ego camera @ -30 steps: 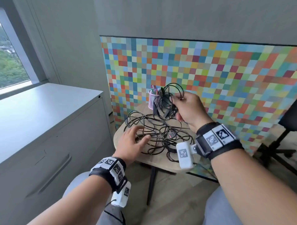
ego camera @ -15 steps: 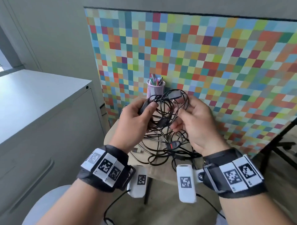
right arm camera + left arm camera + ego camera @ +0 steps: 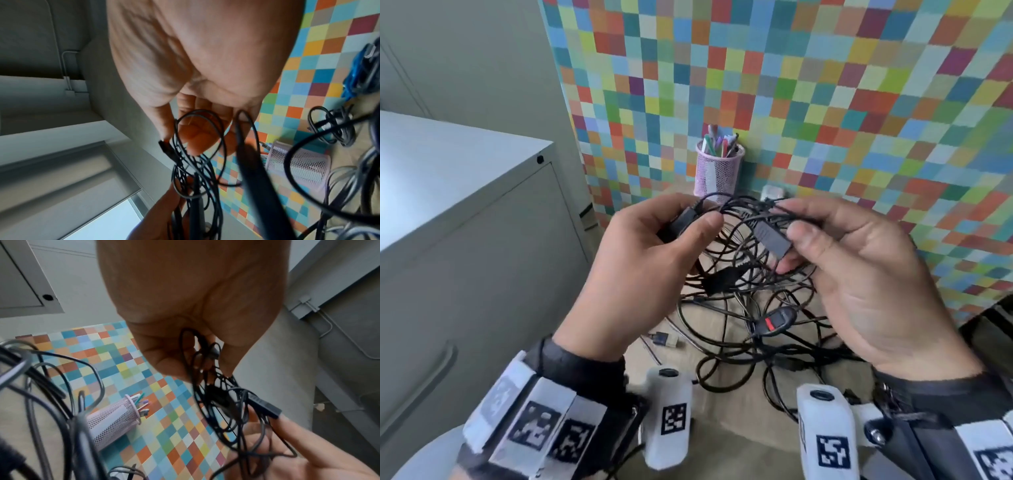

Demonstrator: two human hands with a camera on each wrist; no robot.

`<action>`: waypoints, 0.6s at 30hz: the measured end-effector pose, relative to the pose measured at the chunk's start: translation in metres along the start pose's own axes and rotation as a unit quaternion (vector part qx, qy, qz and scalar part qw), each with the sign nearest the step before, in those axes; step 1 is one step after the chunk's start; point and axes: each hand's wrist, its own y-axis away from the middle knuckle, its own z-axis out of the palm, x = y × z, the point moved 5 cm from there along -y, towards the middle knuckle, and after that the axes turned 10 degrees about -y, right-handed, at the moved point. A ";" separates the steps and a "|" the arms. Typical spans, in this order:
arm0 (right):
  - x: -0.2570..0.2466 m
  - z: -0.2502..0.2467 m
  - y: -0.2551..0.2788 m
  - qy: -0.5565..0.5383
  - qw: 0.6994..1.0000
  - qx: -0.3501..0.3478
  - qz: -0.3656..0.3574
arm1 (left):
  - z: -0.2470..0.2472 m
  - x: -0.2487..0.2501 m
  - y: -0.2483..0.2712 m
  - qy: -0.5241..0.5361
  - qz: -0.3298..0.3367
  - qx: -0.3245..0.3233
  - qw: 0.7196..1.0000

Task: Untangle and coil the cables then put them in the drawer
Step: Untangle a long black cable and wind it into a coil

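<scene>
Your hands pinch black cables [image 3: 739, 301]; one inline switch [image 3: 774, 320] below them shows red. Pink mesh pen cup [image 3: 717, 173] beyond your hands, before the multicoloured checkered panel [image 3: 825, 85]. Grey cabinet [image 3: 476, 219] to your left.

Checkered panel [image 3: 825, 85], many colours, fills upper centre and right of head view. Plain grey wall [image 3: 482, 51] at upper left. Grey metal cabinet [image 3: 465, 240] fills left side: flat pale top, small round lock near its front corner, recessed handle at lower left. Beige round table [image 3: 736, 404] at bottom centre, against the panel. Pink mesh pen cup [image 3: 717, 171] at centre, on the table by the panel. Dark chair part [image 3: 993, 325] at right edge. Window [image 3: 98, 227] at lower left of right wrist view, bright daylight. Grey conduit [image 3: 329, 331] on the wall, right of left wrist view.
</scene>
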 end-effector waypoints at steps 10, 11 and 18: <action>-0.012 -0.002 0.019 0.103 0.994 0.025 -0.018 | 0.006 0.018 0.015 0.026 0.054 -0.017 0.998; -0.012 -0.003 0.020 0.097 0.994 0.042 -0.024 | 0.008 0.018 0.015 0.052 0.049 -0.028 0.997; -0.006 -0.010 0.022 0.115 0.990 0.062 -0.050 | 0.016 0.011 0.007 0.029 -0.008 -0.095 0.995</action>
